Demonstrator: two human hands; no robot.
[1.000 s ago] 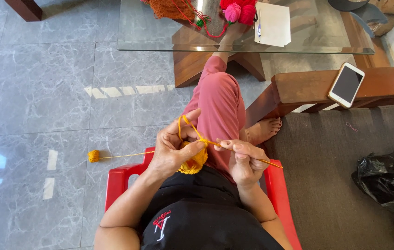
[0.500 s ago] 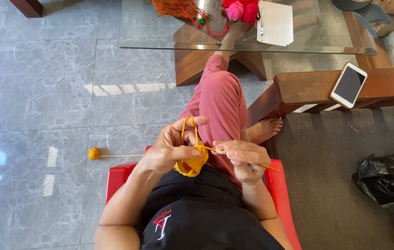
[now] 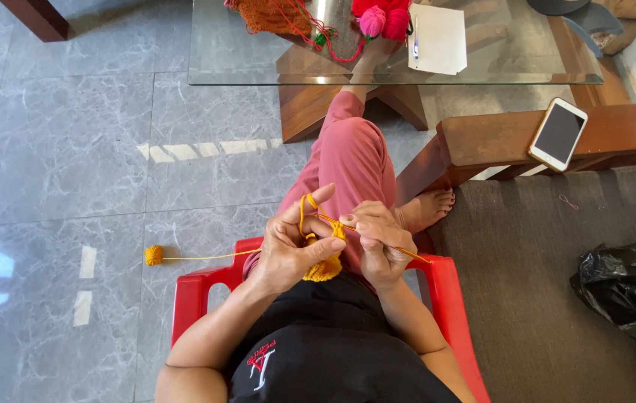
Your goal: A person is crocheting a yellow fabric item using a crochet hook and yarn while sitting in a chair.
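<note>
Grey floor tiles are lying under a red chair point(image 3: 197, 292). Left hand point(image 3: 288, 246) is pinching yellow crochet work point(image 3: 323, 265), mostly hidden; right hand point(image 3: 376, 242) is gripping a crochet hook point(image 3: 407, 252). Yarn ball point(image 3: 154, 255) is sitting nearby.

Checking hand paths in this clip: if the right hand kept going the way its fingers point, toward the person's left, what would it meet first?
Most likely the yellow crochet piece and the left hand holding it, right beside the right hand. Depth is hard to judge, but they look almost touching.
</note>
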